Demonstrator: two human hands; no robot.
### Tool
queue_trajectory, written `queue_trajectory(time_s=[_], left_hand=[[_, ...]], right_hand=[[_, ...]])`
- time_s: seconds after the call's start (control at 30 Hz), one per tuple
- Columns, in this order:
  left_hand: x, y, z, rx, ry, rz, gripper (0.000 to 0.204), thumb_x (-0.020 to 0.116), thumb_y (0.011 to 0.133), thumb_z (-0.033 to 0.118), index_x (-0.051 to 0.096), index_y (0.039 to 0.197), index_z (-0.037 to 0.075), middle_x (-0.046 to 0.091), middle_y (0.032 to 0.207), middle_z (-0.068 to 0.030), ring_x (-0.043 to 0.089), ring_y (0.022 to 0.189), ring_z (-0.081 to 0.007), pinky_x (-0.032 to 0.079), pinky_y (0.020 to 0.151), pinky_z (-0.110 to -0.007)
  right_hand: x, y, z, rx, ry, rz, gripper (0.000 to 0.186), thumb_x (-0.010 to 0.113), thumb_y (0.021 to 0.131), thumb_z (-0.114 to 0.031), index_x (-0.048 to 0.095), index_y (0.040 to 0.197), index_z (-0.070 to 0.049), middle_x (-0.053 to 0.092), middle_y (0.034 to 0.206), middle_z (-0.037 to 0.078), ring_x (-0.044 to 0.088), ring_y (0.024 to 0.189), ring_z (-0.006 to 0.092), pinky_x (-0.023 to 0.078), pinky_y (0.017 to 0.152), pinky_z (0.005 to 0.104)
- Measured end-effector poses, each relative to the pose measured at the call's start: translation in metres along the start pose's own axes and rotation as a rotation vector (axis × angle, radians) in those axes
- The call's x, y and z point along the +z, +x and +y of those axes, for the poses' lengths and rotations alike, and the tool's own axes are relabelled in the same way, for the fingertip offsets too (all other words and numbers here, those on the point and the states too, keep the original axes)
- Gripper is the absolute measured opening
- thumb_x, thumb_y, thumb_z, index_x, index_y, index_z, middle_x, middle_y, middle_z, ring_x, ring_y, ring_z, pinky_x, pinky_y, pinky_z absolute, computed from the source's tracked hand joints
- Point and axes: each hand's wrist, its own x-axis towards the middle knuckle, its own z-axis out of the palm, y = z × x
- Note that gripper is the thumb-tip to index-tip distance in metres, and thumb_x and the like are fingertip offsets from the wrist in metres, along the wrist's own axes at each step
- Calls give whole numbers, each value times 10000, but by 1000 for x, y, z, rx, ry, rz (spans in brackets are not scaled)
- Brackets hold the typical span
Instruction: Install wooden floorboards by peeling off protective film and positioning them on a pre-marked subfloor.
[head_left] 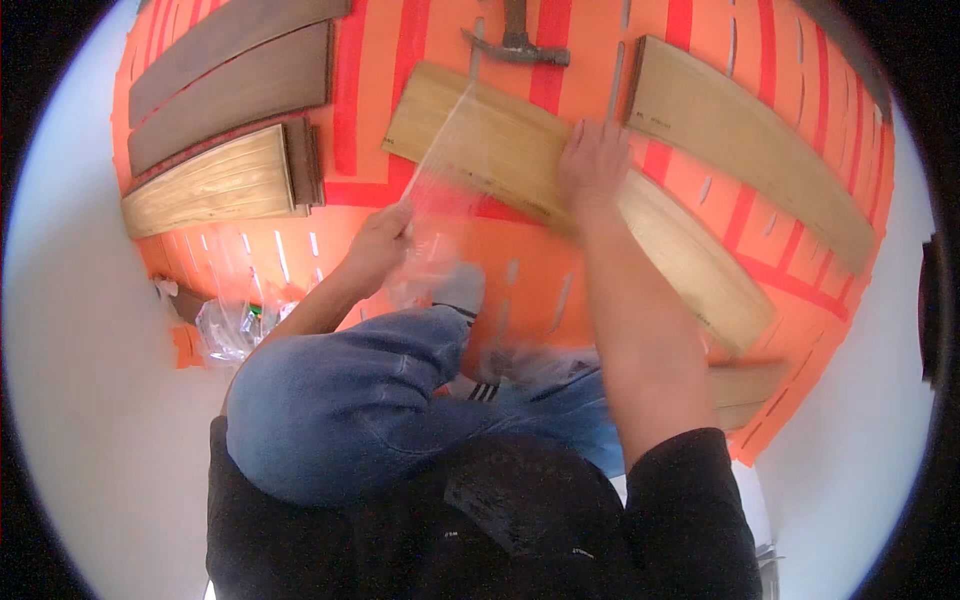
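Note:
A long light-brown wood-look plank [490, 135] lies slantwise in front of me on the orange sheet. My right hand [594, 165] rests on its middle, fingers stretched over the surface. Its far end continues to the lower right, beyond my forearm. Left of that, my left hand [382, 242] is closed around a clear plastic film [445, 170]. The film stands taut and slanted above the plank's left part, blurred by motion, and its loose lower part hangs by my left fist. Whether it still touches the plank I cannot tell.
A hammer [517, 45] lies beyond the plank. Another wood-look plank [750, 140] is at the right. Dark planks [235, 85] and a pale plank stack [215, 180] sit at the left. Crumpled clear plastic [228, 328] lies near the left wall, on the orange sheet [525, 245].

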Motion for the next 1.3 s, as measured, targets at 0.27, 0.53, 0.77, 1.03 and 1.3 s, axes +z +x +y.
queue_trajectory(time_s=[0.27, 0.53, 0.77, 1.03, 1.3], left_hand=[[-38, -56, -17, -55, 34, 81, 70, 545, 938, 59, 494, 921, 15, 503, 785, -104, 549, 749, -250, 459, 695, -440], [-50, -95, -43, 84, -52, 245, 367, 459, 1109, 304, 485, 787, 128, 400, 686, 57, 349, 580, -67, 287, 518, -265], [-75, -139, -36, -157, -718, 355, 373, 492, 1096, 322, 500, 769, 143, 394, 645, 55, 342, 562, -69, 276, 504, -277], [-92, -239, -127, -205, -722, 437, 270, 497, 1081, 383, 569, 1083, 122, 430, 698, 80, 357, 590, -42, 296, 516, -237], [-182, -478, -298, -290, -167, 1228, 433, 501, 1065, 389, 651, 1339, 89, 500, 783, 76, 420, 651, -40, 364, 561, -232]], right_hand=[[-1, -7, 3, 24, 28, -13, 228, 539, 1001, -266, 673, 970, -83, 651, 1024, 140, 598, 1035, 346, 465, 908, 488], [7, -13, 4, -27, 6, 16, 233, 583, 920, -301, 694, 998, -111, 665, 1042, 127, 628, 1049, 329, 501, 908, 488], [5, -12, 5, -35, 27, 38, 226, 593, 901, -287, 691, 983, -101, 667, 1024, 128, 639, 1024, 330, 509, 889, 488], [1, -15, 3, -61, 33, -12, 255, 552, 953, -296, 689, 1001, -87, 669, 1050, 121, 638, 1030, 329, 511, 880, 498], [-11, -8, 12, -89, 273, -163, 368, 603, 970, -379, 737, 960, -37, 703, 977, 197, 653, 952, 369, 495, 824, 488]])
